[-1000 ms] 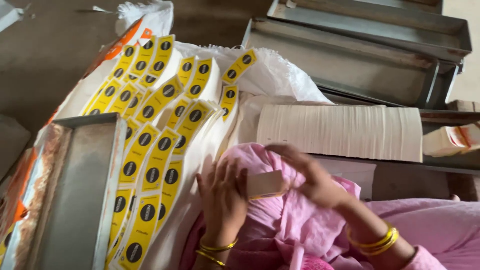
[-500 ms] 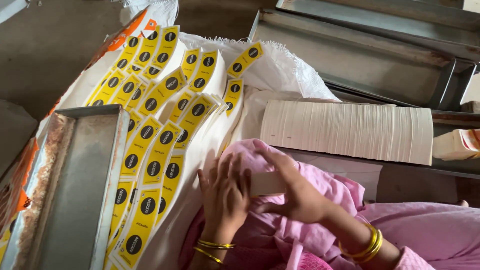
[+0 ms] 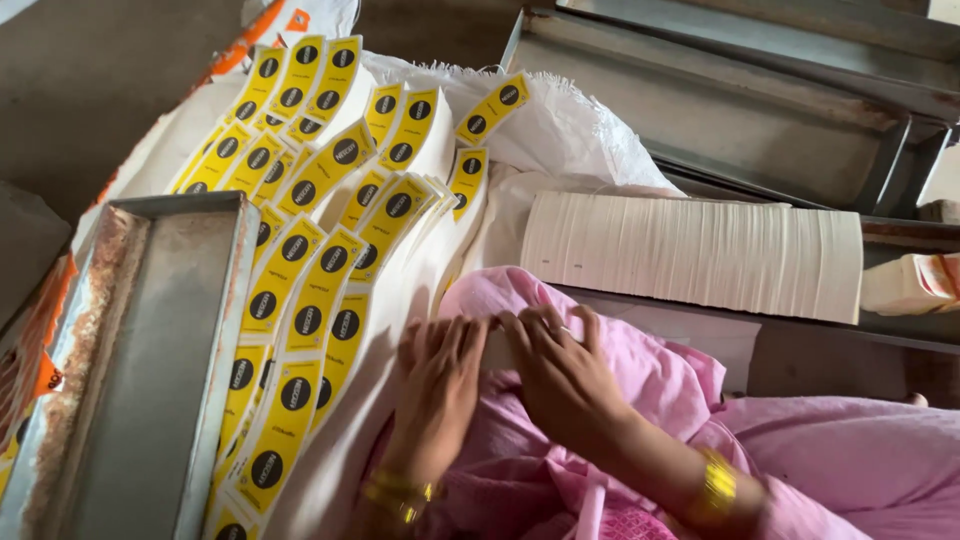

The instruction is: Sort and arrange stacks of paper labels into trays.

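1. Since the earlier frames, the two hands have come together over the lap. The small pale card, which a second ago was plainly visible between them, is now almost covered by the fingers.

2. The small pale card lies between the two hands, on the pink cloth of the lap. Only a narrow strip of it shows.

3. The left hand has its fingers straight and close together, and they rest against the left side of the card. The right hand lies over the card with its fingers curved and slightly apart. I think both hands press on the card, but the view is too blurred to say whether either one really grips it.

4. To do this step well, in my judgement, the card should stay flat on the lap under even pressure from both hands, so that it does not bend or slip.

5. Just to the left, strips of yellow labels with black circles lie spread over a white woven sack.

6. Further left there is a rusty metal tray.

7. Behind the hands a long row of white cards stands on edge, and grey metal trays lie beyond it.
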